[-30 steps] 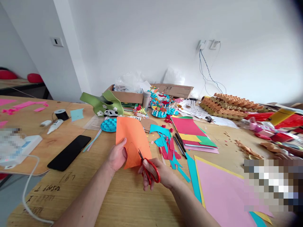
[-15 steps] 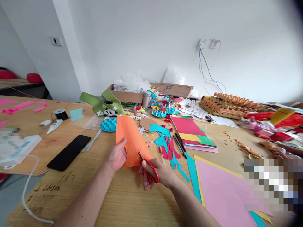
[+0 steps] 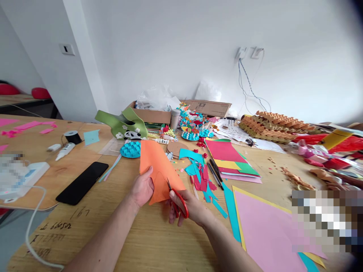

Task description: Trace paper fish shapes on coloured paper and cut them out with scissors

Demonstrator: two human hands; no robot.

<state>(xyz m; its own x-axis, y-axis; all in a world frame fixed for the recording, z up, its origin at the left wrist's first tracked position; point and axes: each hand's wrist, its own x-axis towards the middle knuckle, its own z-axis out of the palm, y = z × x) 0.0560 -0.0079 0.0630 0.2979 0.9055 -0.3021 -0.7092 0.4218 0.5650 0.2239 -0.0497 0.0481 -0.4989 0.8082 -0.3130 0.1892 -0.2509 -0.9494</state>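
A sheet of orange paper [image 3: 155, 162] is pinched at its left side by my left hand [image 3: 143, 186], thumb on top and the other fingers beneath. A faint curved outline is drawn on the sheet near its lower middle. My right hand [image 3: 185, 206] grips red-handled scissors [image 3: 181, 204], with fingers through the loops. Their dark blades lie at the lower right part of the orange paper, pointing up and left. Behind the sheet's left edge sits a blue woven paper piece [image 3: 130, 149], partly covered.
A black phone [image 3: 82, 183] lies left of my arms. Blue and red paper scraps [image 3: 201, 177], pens [image 3: 215, 173] and a stack of coloured paper [image 3: 227, 151] are to the right. Pink sheets [image 3: 266, 223] lie at the front right; egg trays [image 3: 275, 126] stand behind.
Both hands and the orange paper have shifted slightly. The paper's lower edge has tilted a little, and the scissors stay at its lower right.
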